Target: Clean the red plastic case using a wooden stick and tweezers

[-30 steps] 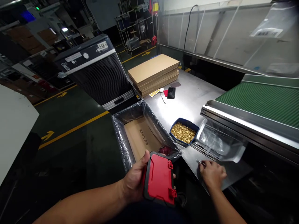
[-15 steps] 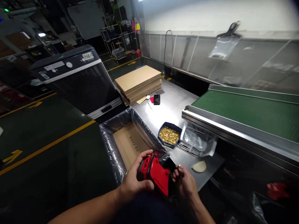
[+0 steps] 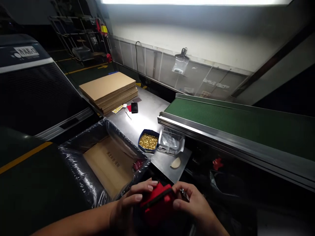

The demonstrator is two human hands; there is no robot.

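Note:
In front of my body is a red and black boxy device (image 3: 157,201), tilted and partly in shadow. My left hand (image 3: 134,195) grips it from the left, fingers over its top edge. My right hand (image 3: 193,200) is closed at its right side, thumb and forefinger against or very near the device. A small shiny metal piece (image 3: 182,192) shows between those fingers; its kind is too small to make out. Just beyond the left hand stands a box lined with dark plastic (image 3: 81,173), holding a printed cardboard sheet (image 3: 108,160) and a dark red item (image 3: 137,164).
A blue bin of small brass-coloured parts (image 3: 148,141) sits on the metal table (image 3: 147,114), beside a tray with clear bags (image 3: 171,141) and a pale half-round piece (image 3: 175,163). Stacked cardboard (image 3: 108,88) lies behind. A green conveyor (image 3: 209,114) borders the right.
My view has swung to the right. The device has been turned and lowered, now showing another side. My right hand has come up against its right side.

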